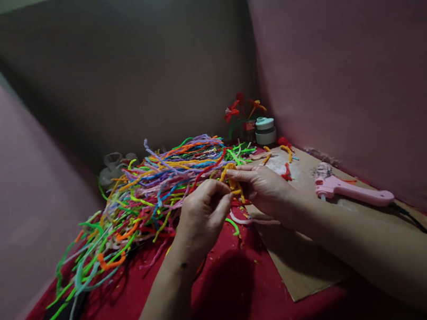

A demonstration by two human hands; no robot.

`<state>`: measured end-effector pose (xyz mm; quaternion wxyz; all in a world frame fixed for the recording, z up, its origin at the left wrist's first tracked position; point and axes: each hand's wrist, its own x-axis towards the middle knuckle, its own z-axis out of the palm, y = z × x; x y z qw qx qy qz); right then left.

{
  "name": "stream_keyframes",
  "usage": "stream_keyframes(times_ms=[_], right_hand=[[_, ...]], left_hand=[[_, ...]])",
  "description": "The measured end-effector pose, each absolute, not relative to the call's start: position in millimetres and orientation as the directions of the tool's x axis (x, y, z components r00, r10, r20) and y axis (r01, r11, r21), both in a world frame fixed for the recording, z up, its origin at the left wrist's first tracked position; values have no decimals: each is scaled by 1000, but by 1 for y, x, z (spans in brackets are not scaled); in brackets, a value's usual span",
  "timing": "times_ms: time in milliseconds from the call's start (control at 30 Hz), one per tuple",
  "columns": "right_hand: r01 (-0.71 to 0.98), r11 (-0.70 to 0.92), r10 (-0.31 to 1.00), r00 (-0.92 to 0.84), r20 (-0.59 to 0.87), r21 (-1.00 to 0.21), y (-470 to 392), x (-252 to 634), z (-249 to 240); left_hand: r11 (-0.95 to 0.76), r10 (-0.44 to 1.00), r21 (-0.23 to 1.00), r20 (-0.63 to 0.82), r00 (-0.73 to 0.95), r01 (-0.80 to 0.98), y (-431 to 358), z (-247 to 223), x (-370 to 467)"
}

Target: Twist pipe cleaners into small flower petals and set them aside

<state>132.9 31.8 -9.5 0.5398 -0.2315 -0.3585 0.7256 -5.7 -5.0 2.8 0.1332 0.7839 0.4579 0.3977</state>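
Note:
A bent yellow-orange pipe cleaner (234,183) is held up between my two hands, over the near edge of the pile. My left hand (207,209) pinches its lower left part between thumb and fingers. On the other side, my right hand (264,190) is closed on it with the fingers pointing left. The fingers hide part of its shape. Just behind and to the left lies a large heap of loose pipe cleaners (167,175) in many colours.
A pink glue gun (355,192) lies on a cardboard sheet (299,262) at the right, its cord trailing away. Behind stand a lidded jar (265,132) and red and orange pipe-cleaner flowers (241,107). Red cloth (139,310) covers the table. Pink panels flank both sides.

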Motion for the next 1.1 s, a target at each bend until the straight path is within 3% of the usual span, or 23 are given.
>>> stream_keyframes(times_ms=[133,233,700,967,1033,1100], right_hand=[[-575,-123,944,-319,83,-809,30,133,-12],[-560,-72,950,-292,115,-825,29,132,-13],[-472,-12,962,-245,118,-881,26,129,-15],[-403,42,972,-196,131,-914,24,129,-15],[-412,29,976,-187,116,-911,25,130,-15],[-438,-11,977,-197,84,-899,27,130,-17]], left_hand=[[-574,713,381,667,214,725,-5,-3,-4],[-573,659,264,712,243,776,-5,-5,-2],[-346,611,-158,710,349,925,-6,-14,5],[-329,588,-286,684,432,900,-11,-18,11],[-420,596,-238,656,463,876,-11,-19,12],[-548,590,-98,659,467,831,-10,-18,10]])
